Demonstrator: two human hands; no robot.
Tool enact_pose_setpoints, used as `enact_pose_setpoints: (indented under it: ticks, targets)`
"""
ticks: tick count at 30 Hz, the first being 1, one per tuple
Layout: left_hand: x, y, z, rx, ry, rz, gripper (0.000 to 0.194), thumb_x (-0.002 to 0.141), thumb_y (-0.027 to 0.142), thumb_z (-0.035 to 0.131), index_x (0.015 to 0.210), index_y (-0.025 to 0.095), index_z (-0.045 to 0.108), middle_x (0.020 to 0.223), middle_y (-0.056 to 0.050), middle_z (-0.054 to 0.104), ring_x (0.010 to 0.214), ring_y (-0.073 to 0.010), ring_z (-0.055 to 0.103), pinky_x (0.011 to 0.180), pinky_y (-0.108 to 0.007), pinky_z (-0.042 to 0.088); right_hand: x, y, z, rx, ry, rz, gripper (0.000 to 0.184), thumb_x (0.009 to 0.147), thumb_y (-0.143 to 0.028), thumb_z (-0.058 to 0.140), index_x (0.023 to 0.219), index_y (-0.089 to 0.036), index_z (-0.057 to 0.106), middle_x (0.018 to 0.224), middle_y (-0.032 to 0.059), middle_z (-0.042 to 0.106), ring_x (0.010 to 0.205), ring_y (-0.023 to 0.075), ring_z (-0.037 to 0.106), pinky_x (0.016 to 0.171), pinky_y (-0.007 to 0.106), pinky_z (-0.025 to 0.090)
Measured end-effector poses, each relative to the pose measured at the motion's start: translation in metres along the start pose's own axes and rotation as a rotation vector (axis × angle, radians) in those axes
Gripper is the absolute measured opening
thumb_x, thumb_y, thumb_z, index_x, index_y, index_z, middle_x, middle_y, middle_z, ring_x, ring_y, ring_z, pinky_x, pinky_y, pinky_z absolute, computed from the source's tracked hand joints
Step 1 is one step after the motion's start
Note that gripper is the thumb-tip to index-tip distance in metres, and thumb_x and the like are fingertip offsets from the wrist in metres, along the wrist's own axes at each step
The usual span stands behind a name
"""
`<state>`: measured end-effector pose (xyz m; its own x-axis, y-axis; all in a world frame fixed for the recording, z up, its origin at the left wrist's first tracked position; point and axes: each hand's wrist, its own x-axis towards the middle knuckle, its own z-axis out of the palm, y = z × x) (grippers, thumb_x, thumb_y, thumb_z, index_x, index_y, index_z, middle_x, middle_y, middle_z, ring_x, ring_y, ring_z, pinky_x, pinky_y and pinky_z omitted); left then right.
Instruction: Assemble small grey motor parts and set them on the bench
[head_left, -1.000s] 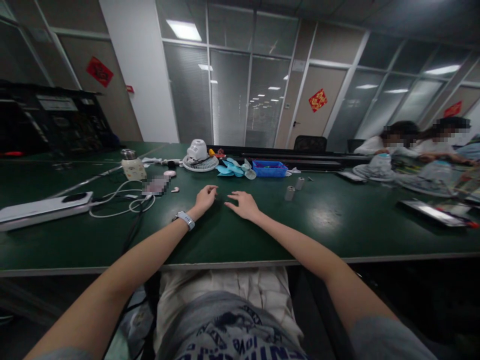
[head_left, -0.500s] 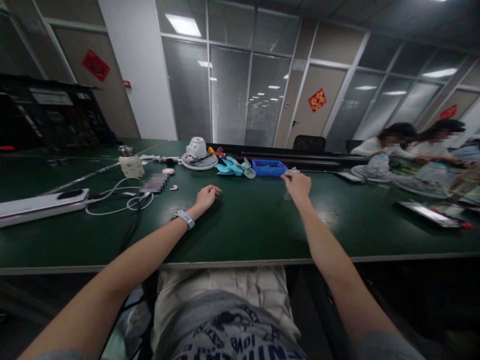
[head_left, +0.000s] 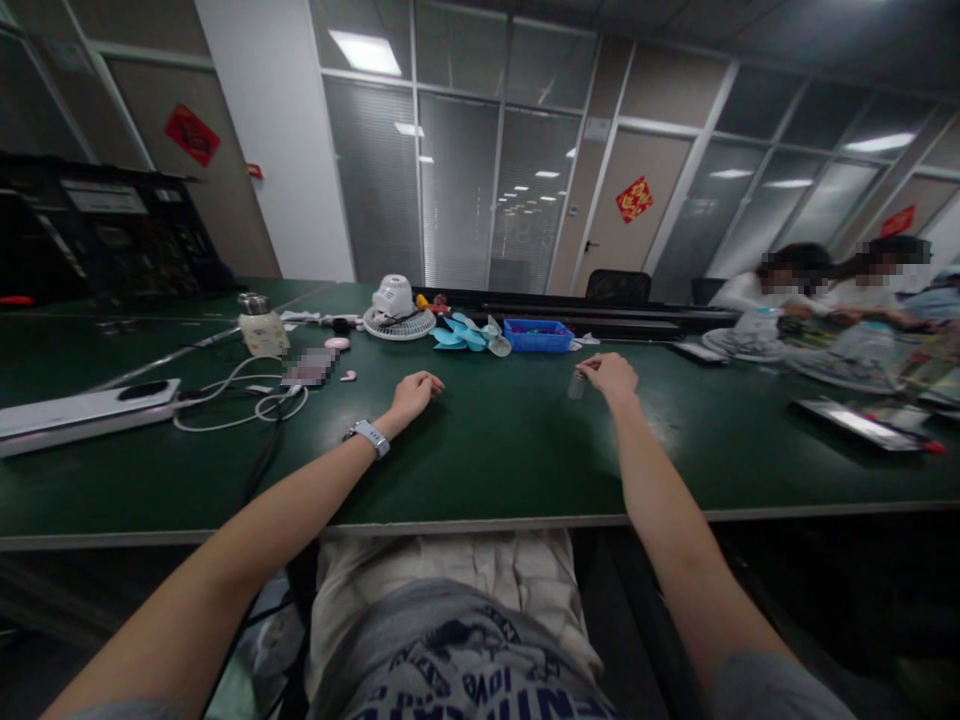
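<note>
My left hand (head_left: 415, 392) rests on the green table (head_left: 495, 450), fingers loosely curled with nothing in them, and a white watch (head_left: 369, 437) sits on that wrist. Stretched out to the right, my right hand (head_left: 615, 378) lies palm down with its fingers bent. A small grey cylinder (head_left: 576, 385) stands just left of its fingertips. A second cylinder that stood there is hidden under the hand; whether it is gripped does not show.
At the back lie a blue tray (head_left: 538, 336), light blue fan blades (head_left: 465, 336) and a white fan grille (head_left: 399, 322) with a motor housing. On the left are a bottle (head_left: 262, 330), white cables (head_left: 247, 400) and a power strip (head_left: 82, 410). Two people (head_left: 810, 290) sit at the far right.
My right hand left the middle of the table, reached far right toward the blue tray, then drew back a little onto the spot of the two cylinders. The left hand stayed put.
</note>
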<state>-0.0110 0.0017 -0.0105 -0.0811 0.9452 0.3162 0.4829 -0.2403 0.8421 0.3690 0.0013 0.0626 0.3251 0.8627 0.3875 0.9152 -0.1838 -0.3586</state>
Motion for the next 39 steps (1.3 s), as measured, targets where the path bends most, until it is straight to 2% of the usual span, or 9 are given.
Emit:
enact_pose_setpoints:
  ticks: [6, 10, 16, 20, 24, 27, 31, 35, 39]
  targets:
    - [-0.001, 0.002, 0.0, 0.002, -0.008, -0.002, 0.028, 0.076, 0.022, 0.04, 0.076, 0.019, 0.068, 0.079, -0.005, 0.072, 0.073, -0.0169, 0.066, 0.069, -0.026, 0.05, 0.004, 0.005, 0.006, 0.025, -0.05, 0.01, 0.025, 0.082, -0.04, 0.07, 0.1, -0.025, 0.077, 0.099, 0.0128, 0.072, 0.096, 0.0281, 0.067, 0.084, 0.039, 0.052]
    - [-0.001, 0.002, -0.001, -0.019, -0.007, 0.006, 0.028, 0.073, 0.019, 0.039, 0.074, 0.019, 0.067, 0.076, -0.005, 0.071, 0.072, -0.0169, 0.065, 0.07, -0.027, 0.05, 0.005, 0.006, 0.018, 0.111, -0.099, -0.058, 0.059, 0.073, -0.048, 0.076, 0.125, -0.022, 0.065, 0.11, 0.0111, 0.071, 0.107, 0.0276, 0.065, 0.092, 0.039, 0.051]
    - [-0.004, 0.007, -0.005, 0.075, 0.015, -0.02, 0.032, 0.071, 0.015, 0.037, 0.076, 0.018, 0.068, 0.058, -0.001, 0.062, 0.061, -0.017, 0.06, 0.062, -0.027, 0.044, -0.003, -0.005, 0.033, 0.134, -0.048, -0.045, 0.058, 0.069, -0.025, 0.079, 0.124, -0.019, 0.064, 0.113, 0.0118, 0.069, 0.106, 0.0261, 0.065, 0.095, 0.039, 0.049]
    - [-0.007, 0.012, -0.005, 0.105, -0.001, 0.003, 0.032, 0.071, 0.015, 0.037, 0.075, 0.019, 0.068, 0.056, 0.0, 0.059, 0.059, -0.0167, 0.058, 0.061, -0.027, 0.042, -0.026, -0.05, 0.047, 0.394, -0.041, -0.185, 0.059, 0.07, -0.022, 0.078, 0.126, -0.021, 0.06, 0.11, 0.0081, 0.07, 0.103, 0.0217, 0.065, 0.095, 0.037, 0.049]
    - [-0.014, 0.022, -0.004, -0.008, -0.009, 0.074, 0.031, 0.077, 0.021, 0.042, 0.09, 0.018, 0.07, 0.071, -0.001, 0.068, 0.073, -0.0175, 0.063, 0.071, -0.027, 0.046, -0.063, -0.115, 0.073, 0.717, -0.245, -0.472, 0.069, 0.067, -0.018, 0.079, 0.132, -0.021, 0.054, 0.098, 0.0039, 0.071, 0.092, 0.0169, 0.067, 0.092, 0.035, 0.051]
    - [-0.021, 0.032, -0.002, -0.06, 0.008, 0.192, 0.031, 0.083, 0.034, 0.051, 0.102, 0.018, 0.069, 0.093, -0.004, 0.073, 0.087, -0.0183, 0.065, 0.08, -0.027, 0.048, -0.084, -0.145, 0.087, 0.844, -0.329, -0.576, 0.07, 0.067, -0.016, 0.078, 0.132, -0.021, 0.053, 0.097, 0.0037, 0.071, 0.089, 0.0168, 0.068, 0.09, 0.035, 0.052]
    - [-0.025, 0.039, 0.004, 0.008, -0.028, 0.271, 0.04, 0.083, 0.049, 0.058, 0.103, 0.018, 0.072, 0.1, -0.007, 0.074, 0.088, -0.02, 0.066, 0.079, -0.028, 0.049, -0.094, -0.152, 0.096, 1.028, -0.416, -0.467, 0.06, 0.07, -0.015, 0.075, 0.127, -0.018, 0.056, 0.099, 0.0064, 0.072, 0.089, 0.0177, 0.069, 0.086, 0.035, 0.054]
    - [-0.023, 0.043, 0.011, 0.046, -0.03, 0.266, 0.04, 0.081, 0.05, 0.061, 0.1, 0.018, 0.075, 0.097, -0.008, 0.075, 0.085, -0.0208, 0.067, 0.077, -0.029, 0.05, -0.094, -0.15, 0.1, 1.165, -0.528, -0.342, 0.04, 0.069, -0.007, 0.071, 0.108, -0.014, 0.065, 0.1, 0.0077, 0.073, 0.093, 0.0186, 0.069, 0.09, 0.035, 0.053]
    - [-0.022, 0.047, 0.016, 0.054, -0.029, 0.253, 0.035, 0.079, 0.046, 0.064, 0.097, 0.019, 0.076, 0.094, -0.007, 0.076, 0.084, -0.0207, 0.067, 0.076, -0.03, 0.05, -0.094, -0.153, 0.103, 1.176, -0.541, -0.329, 0.037, 0.068, -0.001, 0.066, 0.102, -0.015, 0.067, 0.098, 0.0047, 0.074, 0.093, 0.0182, 0.069, 0.093, 0.036, 0.052]
